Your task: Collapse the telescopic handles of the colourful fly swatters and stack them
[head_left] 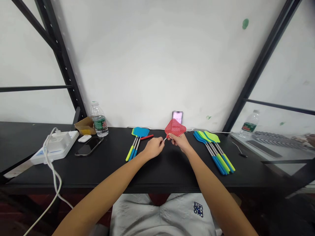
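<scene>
A red fly swatter (pixel 175 126) with a mesh head is between my hands over the middle of the black table. My right hand (pixel 179 141) is closed on the lower edge of its head. The fingers of my left hand (pixel 154 147) are wrapped around its thin metal shaft. Left of my left hand lie several blue and yellow-green fly swatters (pixel 141 131), heads toward the wall. A red handle (pixel 147 137) lies beside them; whether it belongs to another swatter I cannot tell. Farther right, more blue and yellow-green fly swatters (pixel 212 137) lie fanned together.
At the left stand a water bottle (pixel 99 121) and a cardboard box (pixel 85 126), near a phone (pixel 89 146), a white case (pixel 84 138) and a power strip (pixel 56 147) with cables. A small screen (pixel 177 116) leans against the wall. Black metal posts (pixel 256 65) flank the table.
</scene>
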`<state>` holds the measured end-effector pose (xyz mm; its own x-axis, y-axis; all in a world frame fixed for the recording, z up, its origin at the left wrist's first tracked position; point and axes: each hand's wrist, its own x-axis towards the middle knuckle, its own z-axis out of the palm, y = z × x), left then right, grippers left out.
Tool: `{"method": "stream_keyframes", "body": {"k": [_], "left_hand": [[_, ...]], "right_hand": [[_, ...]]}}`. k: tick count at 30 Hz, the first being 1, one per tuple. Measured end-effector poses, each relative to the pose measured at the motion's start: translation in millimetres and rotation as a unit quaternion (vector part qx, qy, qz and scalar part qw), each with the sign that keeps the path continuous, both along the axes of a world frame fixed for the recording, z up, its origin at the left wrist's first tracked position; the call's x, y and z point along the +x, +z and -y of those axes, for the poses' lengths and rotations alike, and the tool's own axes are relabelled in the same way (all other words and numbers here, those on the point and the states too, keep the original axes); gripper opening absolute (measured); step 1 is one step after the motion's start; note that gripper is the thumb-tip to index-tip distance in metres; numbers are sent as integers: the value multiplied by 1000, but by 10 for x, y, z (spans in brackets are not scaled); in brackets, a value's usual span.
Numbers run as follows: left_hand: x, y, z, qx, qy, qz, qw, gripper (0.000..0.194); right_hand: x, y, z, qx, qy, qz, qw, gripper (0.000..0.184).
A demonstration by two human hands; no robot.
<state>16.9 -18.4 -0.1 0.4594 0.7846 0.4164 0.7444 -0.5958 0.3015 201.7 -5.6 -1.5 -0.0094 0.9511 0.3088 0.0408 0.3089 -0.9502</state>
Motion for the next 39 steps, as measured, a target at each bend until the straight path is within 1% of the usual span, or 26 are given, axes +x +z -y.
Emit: {"method": "stream_keyframes", "body": {"k": [8,15,21,30,39], "left_hand": [[-1,2,5,17,-12,19,1000,28],[-8,-13,10,29,-26,31,999,28],[2,-34,10,30,-28,20,999,28],[-11,-60,-9,51,-44,49,997,28],[-30,-63,-7,44,-34,50,997,28]], "right_hand": [[-26,-34,-19,-36,2,-27,999,32],[-44,-76,-45,-47,15,-57,997,28],[-69,-100,-60,-58,34,-84,994,24],[-190,-101,-11,-57,31,-118,991,24],[-259,-114,10,-58,37,-136,988,24]]}}
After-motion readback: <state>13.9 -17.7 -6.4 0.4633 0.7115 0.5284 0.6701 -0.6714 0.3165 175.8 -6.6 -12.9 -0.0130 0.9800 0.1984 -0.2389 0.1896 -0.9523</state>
